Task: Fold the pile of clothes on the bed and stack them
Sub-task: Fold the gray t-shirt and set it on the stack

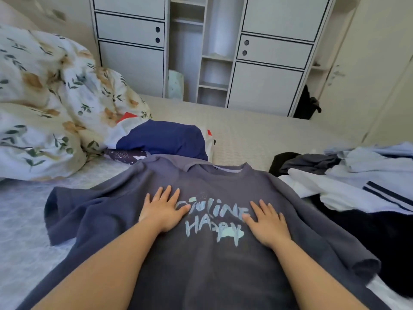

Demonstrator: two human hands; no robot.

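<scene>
A grey T-shirt (pixel 201 253) with pale lettering lies front-up on the bed (pixel 257 135), collar at the far end. The left hand (pixel 164 209) and right hand (pixel 267 222) both rest flat on its chest, fingers straight, gripping nothing. The fabric looks soft, light and limp, so it will likely sag if lifted; the shoulder seams or sleeve edges seem best to pinch. Unfolded clothes (pixel 357 182) lie right.

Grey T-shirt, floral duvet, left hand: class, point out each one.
grey T-shirt (pixel 214 265): head view, lower front.
floral duvet (pixel 49 90): head view, bunched middle.
left hand (pixel 164 209): head view, back of hand.
</scene>
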